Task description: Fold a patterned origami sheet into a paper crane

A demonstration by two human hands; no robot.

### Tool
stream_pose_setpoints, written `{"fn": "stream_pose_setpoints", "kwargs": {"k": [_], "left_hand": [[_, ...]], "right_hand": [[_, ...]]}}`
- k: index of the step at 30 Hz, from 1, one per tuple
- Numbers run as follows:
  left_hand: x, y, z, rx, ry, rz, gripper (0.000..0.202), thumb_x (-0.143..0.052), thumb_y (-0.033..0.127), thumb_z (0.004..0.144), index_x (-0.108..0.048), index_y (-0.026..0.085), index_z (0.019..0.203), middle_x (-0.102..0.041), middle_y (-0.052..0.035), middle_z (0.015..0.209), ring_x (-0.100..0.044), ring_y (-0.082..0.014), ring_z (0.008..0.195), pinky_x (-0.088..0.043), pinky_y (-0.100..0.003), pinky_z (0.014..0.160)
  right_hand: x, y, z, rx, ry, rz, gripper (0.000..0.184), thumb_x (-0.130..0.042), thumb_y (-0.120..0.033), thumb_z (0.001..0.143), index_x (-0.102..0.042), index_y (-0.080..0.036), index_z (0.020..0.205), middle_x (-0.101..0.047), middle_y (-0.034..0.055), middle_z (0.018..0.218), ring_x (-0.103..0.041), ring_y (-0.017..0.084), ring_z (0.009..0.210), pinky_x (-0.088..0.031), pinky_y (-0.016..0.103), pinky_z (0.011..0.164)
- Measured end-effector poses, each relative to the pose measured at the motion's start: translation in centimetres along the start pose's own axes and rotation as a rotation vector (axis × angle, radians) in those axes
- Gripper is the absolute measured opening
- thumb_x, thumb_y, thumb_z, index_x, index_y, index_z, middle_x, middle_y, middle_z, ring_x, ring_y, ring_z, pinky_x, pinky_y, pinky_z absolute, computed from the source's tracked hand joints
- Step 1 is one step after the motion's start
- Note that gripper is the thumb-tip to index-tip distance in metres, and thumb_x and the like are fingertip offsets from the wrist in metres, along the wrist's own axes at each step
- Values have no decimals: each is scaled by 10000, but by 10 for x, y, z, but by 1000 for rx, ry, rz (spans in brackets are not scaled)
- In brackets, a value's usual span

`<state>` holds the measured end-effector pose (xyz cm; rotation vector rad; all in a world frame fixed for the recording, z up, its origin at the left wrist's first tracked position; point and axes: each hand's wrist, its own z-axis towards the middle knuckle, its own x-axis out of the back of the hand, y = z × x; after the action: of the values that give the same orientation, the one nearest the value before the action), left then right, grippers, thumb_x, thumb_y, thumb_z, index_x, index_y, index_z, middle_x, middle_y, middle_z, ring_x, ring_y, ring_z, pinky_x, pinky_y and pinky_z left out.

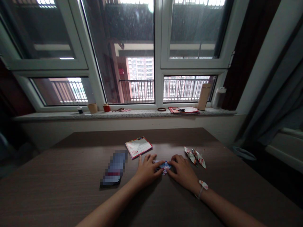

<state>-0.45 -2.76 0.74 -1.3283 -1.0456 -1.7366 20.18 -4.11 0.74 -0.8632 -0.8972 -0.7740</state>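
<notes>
Left hand (147, 168) lies palm down on the brown table (71, 201), fingers loosely fanned open, its index finger and thumb reaching the left side of a small folded paper (165, 165). Right hand (183, 171) meets the paper from the other side, its fingers bent more and bunched closer; whether it pinches the paper or only presses on it, I cannot tell. The paper is blue and white with a pinkish patterned part, creased into a compact, angular shape, and sits between the fingertips, nearer the surface's far edge than its far corners. A thin band with a pale, flat ornament (203, 185) circles the right wrist. Beyond the left hand, toward the far edge, lies a neat stack of printed sheets (139, 147), white with red borders. Left of that hand is a dark, flat phone (115, 168), slanted and blurred by pixelation. Toward the far right corner rest pointed, folded paper pieces (195, 156), white with red markings. The tabletop shows a faint wood grain and a soft sheen.
</notes>
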Motion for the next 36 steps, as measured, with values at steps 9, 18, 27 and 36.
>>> {"fn": "stream_pose_setpoints", "kwargs": {"k": [9,18,27,36], "left_hand": [[-3,-1,0,-8,9,45,433,-454,597,898,-457,531,1326,-391,-31,1504,-277,-362,1394,-66,-720,1062],[-7,-4,1,-12,0,73,454,-394,618,917,-414,522,1360,-358,-38,1525,-252,-359,1407,-87,-706,1068],[-8,-4,-1,-19,23,68,439,-406,595,923,-403,536,1359,-368,-34,1519,-264,-352,1406,-110,-702,1068],[-8,-4,-2,-34,18,65,437,-340,593,946,-401,514,1372,-361,-32,1524,-274,-346,1402,-122,-687,1080]], "right_hand": [[2,-2,0,-5,-13,-19,295,-602,-412,851,-671,-245,1085,-574,78,1069,-510,247,1056,-398,362,907],[1,-6,1,-45,-9,-33,338,-648,-428,797,-672,-247,1080,-574,74,1079,-499,254,1072,-371,369,932],[-3,-5,-3,-66,11,41,507,-718,-557,701,-667,-260,1109,-561,74,1119,-493,264,1087,-351,392,960],[-4,-1,2,-133,37,156,262,-590,-411,857,-717,-270,1038,-594,55,1062,-522,216,1056,-368,341,950]]}}
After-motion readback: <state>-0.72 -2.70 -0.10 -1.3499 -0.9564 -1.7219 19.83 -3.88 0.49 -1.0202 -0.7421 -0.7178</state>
